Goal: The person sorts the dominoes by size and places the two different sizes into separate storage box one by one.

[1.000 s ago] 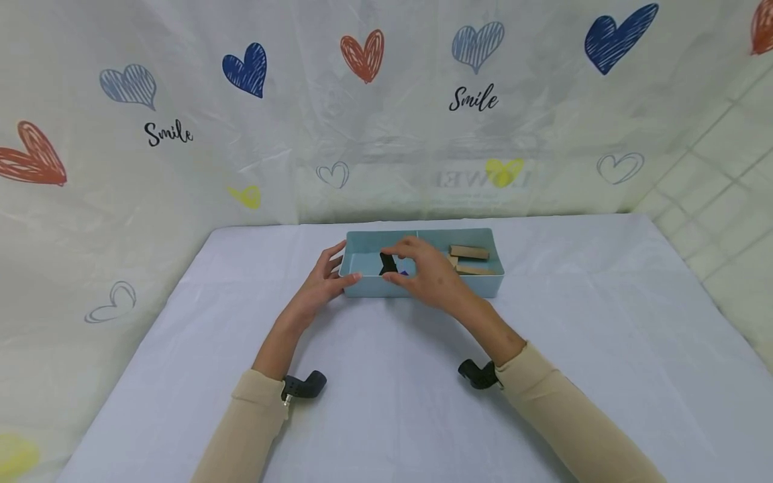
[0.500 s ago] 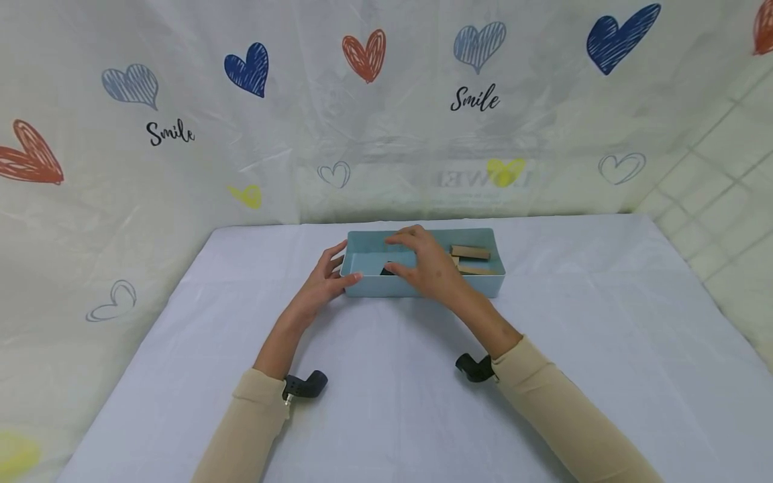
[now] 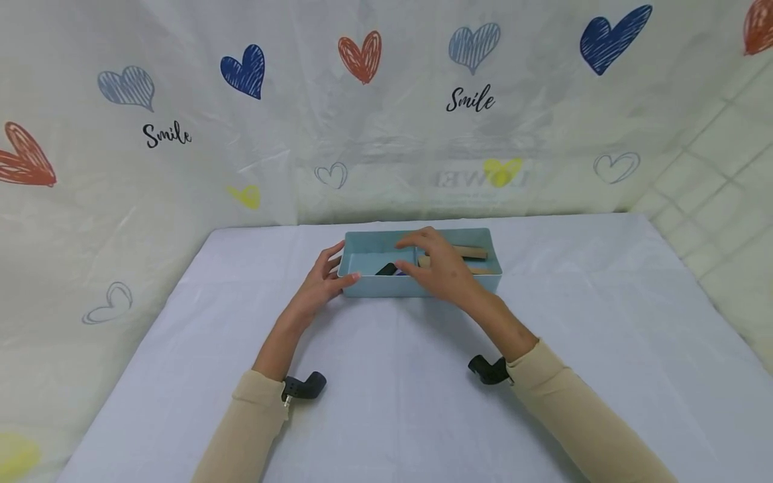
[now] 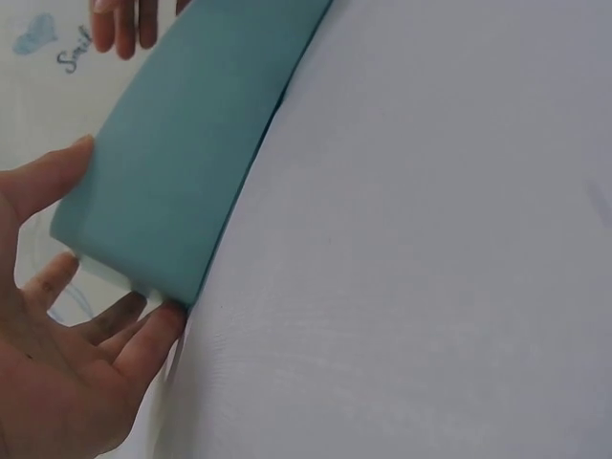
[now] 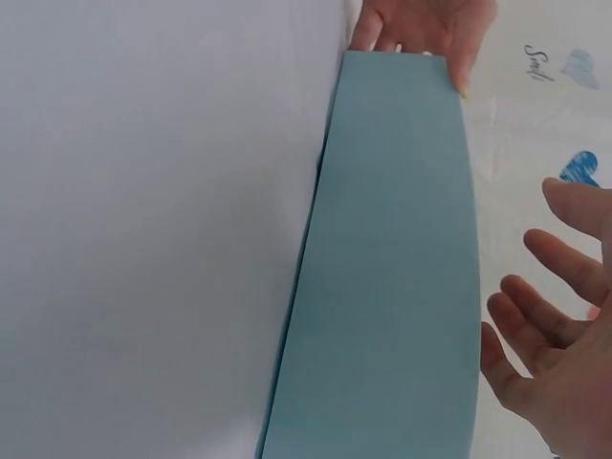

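A light blue two-compartment box (image 3: pixel 386 287) stands near the back of the white-covered table. My left hand (image 3: pixel 316 285) holds its left end, thumb at the front rim and fingers against the end wall, as the left wrist view also shows. Inside the left compartment lies a small black object (image 3: pixel 387 270), its kind unclear, with a bit of purple-blue beside it. My right hand (image 3: pixel 443 267) hovers over the middle of the box, thumb and fingers spread apart, holding nothing. Behind it, partly hidden, are light wooden blocks (image 3: pixel 471 252) in the right compartment.
A white cloth (image 3: pixel 386 402) covers the table. Behind it hangs a pale curtain (image 3: pixel 398 121) printed with hearts and words, close to the box's back side. A dark wrist camera (image 3: pixel 305 386) is strapped to the left wrist, another (image 3: pixel 488 370) to the right.
My right hand has let go of the small black object it pinched upright, which now lies in the left compartment. That hand has then shifted right. My left hand stays on the box.
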`<state>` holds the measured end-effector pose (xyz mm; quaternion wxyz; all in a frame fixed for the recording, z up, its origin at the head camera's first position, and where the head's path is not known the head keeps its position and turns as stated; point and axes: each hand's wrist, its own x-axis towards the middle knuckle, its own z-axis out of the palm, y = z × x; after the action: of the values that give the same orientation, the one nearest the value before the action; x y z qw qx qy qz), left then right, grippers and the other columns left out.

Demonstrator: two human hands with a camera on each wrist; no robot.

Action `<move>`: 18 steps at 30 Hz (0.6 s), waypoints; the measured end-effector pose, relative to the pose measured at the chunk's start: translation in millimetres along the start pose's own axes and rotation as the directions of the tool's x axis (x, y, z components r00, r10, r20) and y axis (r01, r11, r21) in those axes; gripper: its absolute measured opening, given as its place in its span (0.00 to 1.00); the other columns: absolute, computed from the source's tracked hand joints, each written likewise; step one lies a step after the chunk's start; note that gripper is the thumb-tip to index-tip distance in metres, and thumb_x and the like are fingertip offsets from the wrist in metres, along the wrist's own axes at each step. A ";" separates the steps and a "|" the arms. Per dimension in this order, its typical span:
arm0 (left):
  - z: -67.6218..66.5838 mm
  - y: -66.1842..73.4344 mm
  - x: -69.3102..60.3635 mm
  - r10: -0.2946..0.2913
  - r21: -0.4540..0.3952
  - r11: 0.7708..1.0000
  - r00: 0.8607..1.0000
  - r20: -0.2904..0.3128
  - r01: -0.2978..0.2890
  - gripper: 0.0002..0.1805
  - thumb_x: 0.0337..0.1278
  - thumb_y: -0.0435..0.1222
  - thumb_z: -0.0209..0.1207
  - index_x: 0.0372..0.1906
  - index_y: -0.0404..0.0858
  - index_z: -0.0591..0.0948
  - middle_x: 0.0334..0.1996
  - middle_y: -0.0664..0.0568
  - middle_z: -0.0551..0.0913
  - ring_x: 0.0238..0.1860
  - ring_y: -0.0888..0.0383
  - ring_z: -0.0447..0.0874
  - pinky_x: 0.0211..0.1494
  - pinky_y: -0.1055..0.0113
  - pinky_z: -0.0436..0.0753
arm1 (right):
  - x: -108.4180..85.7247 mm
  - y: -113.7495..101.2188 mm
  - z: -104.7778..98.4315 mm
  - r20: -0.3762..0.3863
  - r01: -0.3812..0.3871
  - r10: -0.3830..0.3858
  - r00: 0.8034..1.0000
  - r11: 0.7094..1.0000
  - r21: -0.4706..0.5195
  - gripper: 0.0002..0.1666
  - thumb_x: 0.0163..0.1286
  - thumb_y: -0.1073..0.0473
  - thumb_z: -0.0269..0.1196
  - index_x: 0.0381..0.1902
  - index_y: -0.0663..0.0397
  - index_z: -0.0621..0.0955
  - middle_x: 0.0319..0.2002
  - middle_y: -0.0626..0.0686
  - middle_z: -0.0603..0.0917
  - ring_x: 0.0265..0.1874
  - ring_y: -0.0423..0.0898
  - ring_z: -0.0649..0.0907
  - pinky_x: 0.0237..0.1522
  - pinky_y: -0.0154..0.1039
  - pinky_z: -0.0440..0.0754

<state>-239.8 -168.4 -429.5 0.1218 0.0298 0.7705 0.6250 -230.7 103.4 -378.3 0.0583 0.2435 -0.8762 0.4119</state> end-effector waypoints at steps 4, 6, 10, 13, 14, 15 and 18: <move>-0.9 0.6 -0.6 -0.004 0.028 1.000 1.000 -0.007 0.004 0.48 0.65 0.48 0.69 0.83 0.61 0.54 0.84 0.47 0.54 0.83 0.43 0.59 0.80 0.38 0.65 | -3.4 1.6 -7.4 0.008 -0.027 0.027 1.000 0.999 0.021 0.20 0.74 0.54 0.68 0.61 0.52 0.83 0.65 0.56 0.77 0.63 0.54 0.78 0.64 0.56 0.78; -2.3 1.3 -0.2 -0.005 0.046 0.999 1.000 -0.011 0.006 0.49 0.65 0.48 0.69 0.83 0.61 0.54 0.84 0.47 0.55 0.82 0.42 0.60 0.79 0.39 0.67 | -4.9 2.1 -11.8 0.009 -0.043 0.043 0.999 0.999 0.023 0.21 0.74 0.54 0.68 0.62 0.52 0.83 0.65 0.55 0.76 0.65 0.54 0.78 0.65 0.55 0.78; -5.5 3.4 1.4 -0.008 0.081 0.997 1.000 -0.018 0.010 0.49 0.63 0.48 0.70 0.83 0.61 0.55 0.83 0.46 0.57 0.81 0.42 0.63 0.78 0.41 0.70 | -6.2 5.1 -19.4 -0.024 -0.061 0.061 0.998 0.998 -0.006 0.21 0.73 0.55 0.68 0.61 0.53 0.83 0.65 0.56 0.76 0.63 0.57 0.78 0.60 0.55 0.81; -7.2 5.1 2.4 -0.017 0.098 0.995 1.000 -0.019 0.019 0.49 0.62 0.49 0.71 0.83 0.60 0.56 0.83 0.45 0.58 0.79 0.42 0.66 0.77 0.42 0.72 | -6.2 9.2 -24.1 -0.055 -0.044 0.042 0.998 0.998 -0.039 0.21 0.74 0.57 0.68 0.61 0.57 0.82 0.65 0.60 0.75 0.64 0.60 0.77 0.57 0.57 0.82; -7.4 5.8 2.6 -0.016 0.107 0.994 1.000 -0.014 0.017 0.50 0.62 0.49 0.71 0.83 0.59 0.56 0.83 0.45 0.58 0.79 0.42 0.65 0.77 0.42 0.72 | -6.6 10.3 -25.8 -0.064 -0.044 0.041 0.997 0.998 -0.052 0.21 0.74 0.58 0.68 0.61 0.58 0.82 0.65 0.61 0.75 0.64 0.61 0.76 0.57 0.58 0.82; -7.5 6.7 2.5 -0.016 0.118 0.993 1.000 -0.009 0.017 0.50 0.62 0.49 0.71 0.83 0.58 0.55 0.83 0.44 0.58 0.80 0.42 0.65 0.77 0.42 0.73 | -7.2 11.0 -27.9 -0.074 -0.052 0.046 0.996 0.996 -0.070 0.21 0.74 0.57 0.68 0.61 0.58 0.82 0.65 0.61 0.75 0.64 0.61 0.76 0.56 0.59 0.82; -8.5 10.4 2.0 -0.010 0.178 0.984 1.000 0.009 0.008 0.50 0.63 0.50 0.70 0.84 0.55 0.54 0.83 0.44 0.56 0.80 0.40 0.63 0.75 0.41 0.74 | -8.2 14.3 -33.1 -0.087 -0.073 0.062 0.994 0.990 -0.121 0.23 0.75 0.55 0.67 0.63 0.57 0.80 0.66 0.62 0.74 0.68 0.61 0.73 0.61 0.60 0.80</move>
<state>-244.8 -173.9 -418.2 0.1255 0.0402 0.8228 0.5528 -233.6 139.1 -369.1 0.0959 0.1923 -0.9046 0.3683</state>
